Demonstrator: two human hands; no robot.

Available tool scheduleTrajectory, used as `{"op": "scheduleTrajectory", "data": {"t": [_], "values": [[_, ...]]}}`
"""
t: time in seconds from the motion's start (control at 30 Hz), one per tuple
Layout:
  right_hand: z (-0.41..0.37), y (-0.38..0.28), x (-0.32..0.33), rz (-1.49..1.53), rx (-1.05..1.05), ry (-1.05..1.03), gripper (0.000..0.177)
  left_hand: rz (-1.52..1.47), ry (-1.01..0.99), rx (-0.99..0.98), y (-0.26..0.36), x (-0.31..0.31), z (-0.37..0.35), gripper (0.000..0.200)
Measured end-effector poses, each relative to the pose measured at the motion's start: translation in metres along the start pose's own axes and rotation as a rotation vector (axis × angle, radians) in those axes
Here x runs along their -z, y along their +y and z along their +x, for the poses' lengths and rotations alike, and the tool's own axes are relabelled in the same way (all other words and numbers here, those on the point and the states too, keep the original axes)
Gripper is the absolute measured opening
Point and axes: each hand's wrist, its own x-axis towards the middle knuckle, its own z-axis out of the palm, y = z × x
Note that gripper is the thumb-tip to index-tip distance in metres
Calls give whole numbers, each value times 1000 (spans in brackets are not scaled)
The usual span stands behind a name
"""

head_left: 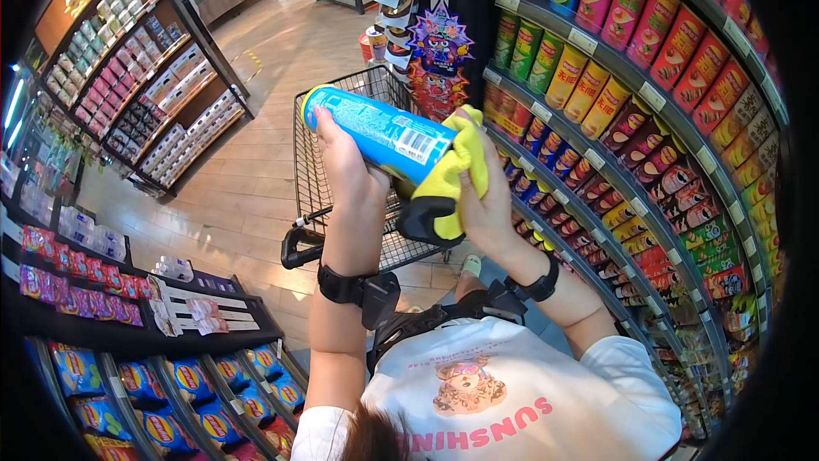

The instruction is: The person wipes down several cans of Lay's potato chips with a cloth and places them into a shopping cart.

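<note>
Overhead, in front of the chest, the left hand holds a tall blue cylindrical can tilted, its yellow-rimmed end up to the left and its barcode side facing the camera. The left fingers are wrapped tightly round the can's body. The right hand grips a soft yellow cloth, its fingers closed on the fabric and pressing it against the lower end of the can, which the cloth hides. Both wrists carry black bands. Directly behind the hands stands a metal wire shopping cart; its black handle runs just below the left forearm, and the arms and can cover much of the basket. Close on the right, curved store shelves are packed with upright red, green and yellow snack tubes, near the right elbow. A hanging strip of purple and red cardboard cut-outs dangles beyond the cart. On the left, dark shelving bears blue snack bags and pink packets, well apart from the hands. Pale wooden flooring lies between, with boxed goods on far racks.
</note>
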Motion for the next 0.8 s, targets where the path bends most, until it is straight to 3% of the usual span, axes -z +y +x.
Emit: {"op": "scheduleTrajectory", "data": {"t": [0.07,0.13,0.17,0.2,0.27,0.33,0.4,0.5,0.53,0.6,0.63,0.67,0.73,0.77,0.8], "values": [[1,-13,-4,-123,-64,-34,49,2,11,-5,-7,8,1,45],[8,-15,-9,-302,195,-30,52,10,21,196,-11,12,-4,54],[14,-9,-9,-337,210,-68,55,-37,121,309,-18,12,-9,66],[20,-8,-10,-335,210,-69,55,-171,53,514,-14,8,-20,72],[26,-11,-14,-352,169,-170,57,-284,-152,552,-21,27,-20,75],[13,-13,-27,-521,243,-145,59,-288,-129,532,-23,32,-22,75],[-5,-15,-31,-778,371,-282,60,-296,-84,492,-24,36,-22,75],[-3,-4,-31,-814,503,-282,58,-305,-18,429,-23,40,-21,76],[1,-4,-29,-810,504,-284,58,-307,6,409,-22,42,-22,76],[13,-9,-24,-607,172,-276,56,-314,59,372,-20,40,-29,77],[19,-8,-21,-583,44,-393,58,-315,61,371,-17,35,-34,77],[23,-6,-17,-583,45,-394,58,-41,162,111,-16,28,-41,73],[28,-3,-10,-388,-278,-799,65,506,348,-411,-13,6,-54,75],[25,8,-10,-238,-299,-809,69,598,460,-620,-21,5,-46,51],[22,19,-11,-239,-298,-810,69,596,460,-620,-15,1,-50,51]]}}
